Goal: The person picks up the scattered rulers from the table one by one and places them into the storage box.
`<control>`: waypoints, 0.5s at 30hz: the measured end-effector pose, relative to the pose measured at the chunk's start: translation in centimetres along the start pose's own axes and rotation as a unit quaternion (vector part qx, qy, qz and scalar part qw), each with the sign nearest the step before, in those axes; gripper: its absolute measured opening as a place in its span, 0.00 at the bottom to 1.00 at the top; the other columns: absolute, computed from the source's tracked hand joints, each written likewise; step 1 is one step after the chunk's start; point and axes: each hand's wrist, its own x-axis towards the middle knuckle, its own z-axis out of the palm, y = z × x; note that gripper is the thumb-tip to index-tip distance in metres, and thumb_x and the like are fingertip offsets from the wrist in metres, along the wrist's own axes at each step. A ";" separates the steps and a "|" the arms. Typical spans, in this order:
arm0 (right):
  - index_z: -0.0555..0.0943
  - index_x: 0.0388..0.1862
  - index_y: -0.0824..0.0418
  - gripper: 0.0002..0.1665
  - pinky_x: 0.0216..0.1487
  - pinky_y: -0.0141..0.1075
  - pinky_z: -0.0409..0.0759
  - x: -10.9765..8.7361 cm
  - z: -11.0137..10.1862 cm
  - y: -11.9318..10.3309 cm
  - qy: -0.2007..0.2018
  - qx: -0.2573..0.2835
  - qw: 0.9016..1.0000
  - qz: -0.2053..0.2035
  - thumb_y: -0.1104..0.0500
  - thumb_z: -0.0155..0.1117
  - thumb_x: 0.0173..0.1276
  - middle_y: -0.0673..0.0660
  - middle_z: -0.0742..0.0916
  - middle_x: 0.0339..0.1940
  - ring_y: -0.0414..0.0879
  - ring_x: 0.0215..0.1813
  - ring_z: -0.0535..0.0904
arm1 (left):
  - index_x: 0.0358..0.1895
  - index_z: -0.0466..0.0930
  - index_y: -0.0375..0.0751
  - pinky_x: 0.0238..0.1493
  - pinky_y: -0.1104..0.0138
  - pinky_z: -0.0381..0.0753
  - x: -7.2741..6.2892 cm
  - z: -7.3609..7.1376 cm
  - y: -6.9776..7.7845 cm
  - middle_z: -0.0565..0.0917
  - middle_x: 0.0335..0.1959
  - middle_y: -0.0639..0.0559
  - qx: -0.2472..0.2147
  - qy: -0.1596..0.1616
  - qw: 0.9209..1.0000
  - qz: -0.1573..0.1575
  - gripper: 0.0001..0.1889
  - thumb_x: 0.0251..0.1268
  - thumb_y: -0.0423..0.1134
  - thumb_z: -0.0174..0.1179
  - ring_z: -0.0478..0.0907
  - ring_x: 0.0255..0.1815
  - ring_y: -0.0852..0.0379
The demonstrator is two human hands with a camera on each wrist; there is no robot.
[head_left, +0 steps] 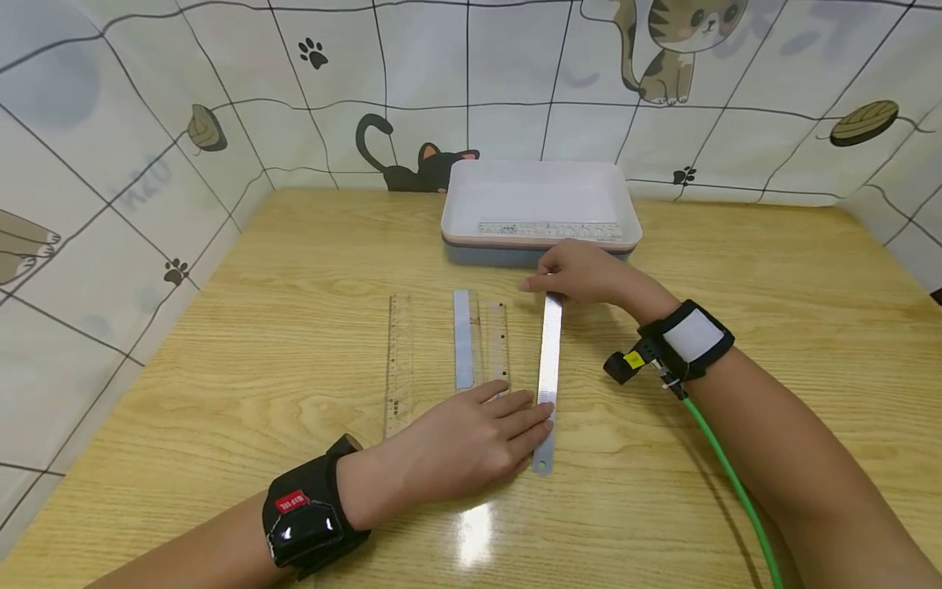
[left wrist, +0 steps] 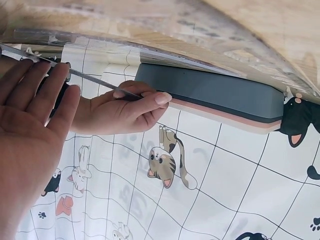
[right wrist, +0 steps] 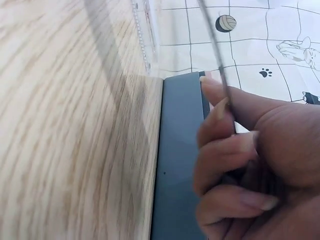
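Note:
My right hand [head_left: 585, 274] pinches the far end of a steel ruler [head_left: 549, 348] between thumb and fingers. In the right wrist view the ruler [right wrist: 218, 50] appears edge-on, rising off the wooden surface. Near the ruler's holed end, the fingers of my left hand [head_left: 471, 442] lie extended against it. The left wrist view shows those fingers [left wrist: 47, 95] straight, beside the thin ruler edge. Left of the steel ruler lie a short clear ruler [head_left: 499, 339], a ruler with a blue strip [head_left: 463, 335] and a longer clear ruler [head_left: 398, 360]; my left hand partly hides their near ends.
A blue-grey box with a white interior [head_left: 540, 192] stands at the back of the wooden table [head_left: 773, 327], just beyond my right hand. A clear ruler [head_left: 548, 230] lies inside. Cat-patterned cloth [head_left: 500, 74] lines the back and sides. A green cable [head_left: 728, 474] trails from the right wrist.

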 end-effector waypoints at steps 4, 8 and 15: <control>0.76 0.18 0.59 0.27 0.23 0.36 0.68 -0.2 -0.6 -0.2 0.028 0.038 0.999 -0.002 0.44 0.67 0.71 0.46 0.71 0.10 0.42 0.16 0.68 | 0.64 0.82 0.48 0.65 0.61 0.79 0.0 0.0 0.0 0.84 0.64 0.54 -0.008 0.024 0.999 -0.036 0.21 0.75 0.52 0.54 0.82 0.64 0.57; 0.82 0.31 0.63 0.25 0.21 0.36 0.67 -0.5 -1.4 -0.5 0.061 0.088 0.994 0.014 0.41 0.68 0.69 0.45 0.66 0.09 0.42 0.14 0.65 | 0.58 0.85 0.45 0.62 0.60 0.81 0.2 -0.2 -0.3 0.88 0.57 0.52 -0.017 0.056 0.993 -0.105 0.25 0.72 0.59 0.55 0.84 0.59 0.55; 0.84 0.50 0.60 0.23 0.19 0.34 0.63 -0.9 -1.7 -1.4 0.095 0.164 0.981 0.043 0.43 0.65 0.71 0.45 0.65 0.08 0.41 0.13 0.61 | 0.46 0.87 0.41 0.37 0.65 0.82 0.1 -0.6 -0.5 0.91 0.32 0.53 -0.020 0.088 0.979 -0.182 0.31 0.65 0.68 0.57 0.87 0.31 0.57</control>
